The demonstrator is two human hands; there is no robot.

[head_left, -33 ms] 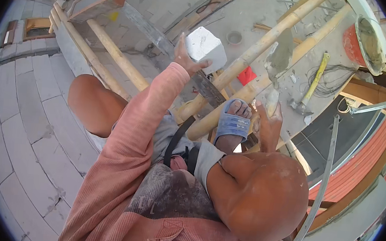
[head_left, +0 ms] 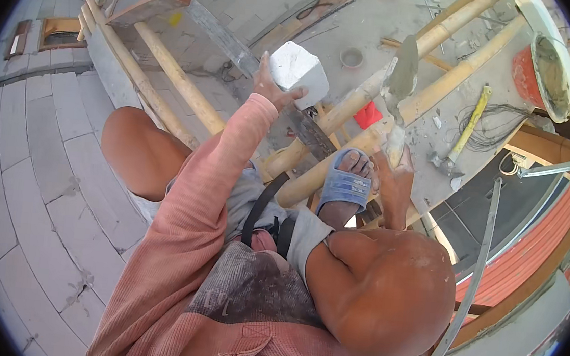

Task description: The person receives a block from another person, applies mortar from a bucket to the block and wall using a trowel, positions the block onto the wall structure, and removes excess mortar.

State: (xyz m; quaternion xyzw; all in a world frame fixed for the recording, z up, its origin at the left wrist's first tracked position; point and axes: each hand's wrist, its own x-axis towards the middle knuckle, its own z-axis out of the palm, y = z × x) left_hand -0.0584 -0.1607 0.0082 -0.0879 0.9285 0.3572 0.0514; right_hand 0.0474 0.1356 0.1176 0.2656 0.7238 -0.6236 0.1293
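Note:
My left hand is closed around a whitish concrete block, thumb along its near side, holding it in the air beyond my left knee. My right hand grips the handle of a trowel beside my sandalled foot. Grey mortar coats the trowel's blade, which points away from me above the wooden poles. A small red piece shows between the poles, left of the trowel handle.
Round wooden poles cross in front of me. To the right are a yellow-handled hammer, coiled wire and a red bucket with mortar. A block wall lies left; a metal bar rises at right.
The trowel blade has swung a little to the left and turned more edge-on. My left hand keeps the block in nearly the same place; the whole view has shifted slightly.

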